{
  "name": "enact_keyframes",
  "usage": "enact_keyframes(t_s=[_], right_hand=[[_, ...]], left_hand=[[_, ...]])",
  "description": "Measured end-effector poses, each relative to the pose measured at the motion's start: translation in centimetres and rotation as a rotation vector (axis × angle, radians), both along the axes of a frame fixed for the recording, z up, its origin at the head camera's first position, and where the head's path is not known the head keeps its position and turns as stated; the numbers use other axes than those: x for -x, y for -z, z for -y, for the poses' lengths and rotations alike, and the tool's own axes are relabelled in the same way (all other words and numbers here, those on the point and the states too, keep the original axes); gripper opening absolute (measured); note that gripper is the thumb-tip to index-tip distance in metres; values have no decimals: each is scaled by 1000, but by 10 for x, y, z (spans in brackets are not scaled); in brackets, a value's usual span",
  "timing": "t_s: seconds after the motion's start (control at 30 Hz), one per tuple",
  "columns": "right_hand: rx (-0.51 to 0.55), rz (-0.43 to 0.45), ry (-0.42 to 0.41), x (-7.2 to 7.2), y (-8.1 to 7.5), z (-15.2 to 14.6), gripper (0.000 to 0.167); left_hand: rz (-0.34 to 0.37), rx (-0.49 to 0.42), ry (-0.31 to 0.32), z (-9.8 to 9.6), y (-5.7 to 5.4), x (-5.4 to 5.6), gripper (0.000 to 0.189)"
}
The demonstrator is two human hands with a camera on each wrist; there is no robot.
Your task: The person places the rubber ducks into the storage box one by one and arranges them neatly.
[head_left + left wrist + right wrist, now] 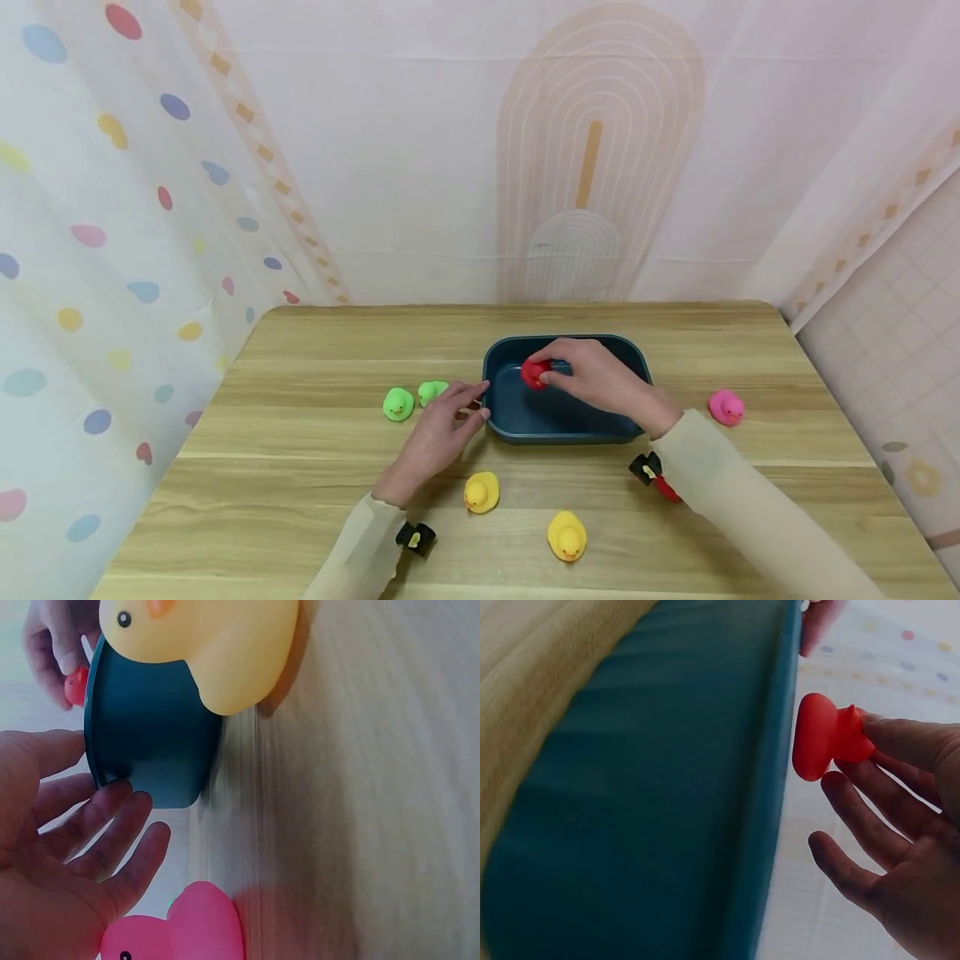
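A red rubber duck (534, 374) is pinched between the thumb and fingers of my right hand (592, 375), above the dark teal bin (566, 438). The right wrist view shows the duck (831, 739) beyond the bin's rim (776, 787), held at its head. My left hand (438, 433) is at the bin's left end, its fingers loosely spread and touching the rim. In the left wrist view, the fingers of that hand (82, 840) lie against the outside wall (150, 727). A pink duck (180, 930) sits close below them, mostly hidden from the head view.
Two green ducks (398, 404) sit left of the bin. Two yellow ducks, one nearer the left wrist (482, 492) and another (567, 536), are in front. A pink duck (726, 407) stands at right. Something red (666, 490) shows partly under the right sleeve. Curtains hang behind the wooden table (330, 350).
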State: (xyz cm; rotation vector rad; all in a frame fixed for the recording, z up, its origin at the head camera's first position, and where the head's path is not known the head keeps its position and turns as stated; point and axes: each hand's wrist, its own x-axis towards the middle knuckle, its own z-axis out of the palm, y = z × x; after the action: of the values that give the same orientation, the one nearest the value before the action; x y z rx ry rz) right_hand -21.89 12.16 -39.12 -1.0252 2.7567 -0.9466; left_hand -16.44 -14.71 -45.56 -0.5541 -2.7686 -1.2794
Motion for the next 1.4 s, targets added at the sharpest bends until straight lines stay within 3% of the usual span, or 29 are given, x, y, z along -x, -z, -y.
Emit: enact_keyframes(t_s=[0.23, 0.87, 1.4], right_hand=[[3, 24, 37, 9, 15, 16, 28], [-63, 110, 101, 21, 35, 45, 26], [-106, 107, 60, 21, 40, 49, 27]], left_hand=[[-9, -25, 8, 3, 1, 0, 42], [3, -16, 13, 9, 2, 1, 43], [9, -16, 6, 8, 2, 1, 42]])
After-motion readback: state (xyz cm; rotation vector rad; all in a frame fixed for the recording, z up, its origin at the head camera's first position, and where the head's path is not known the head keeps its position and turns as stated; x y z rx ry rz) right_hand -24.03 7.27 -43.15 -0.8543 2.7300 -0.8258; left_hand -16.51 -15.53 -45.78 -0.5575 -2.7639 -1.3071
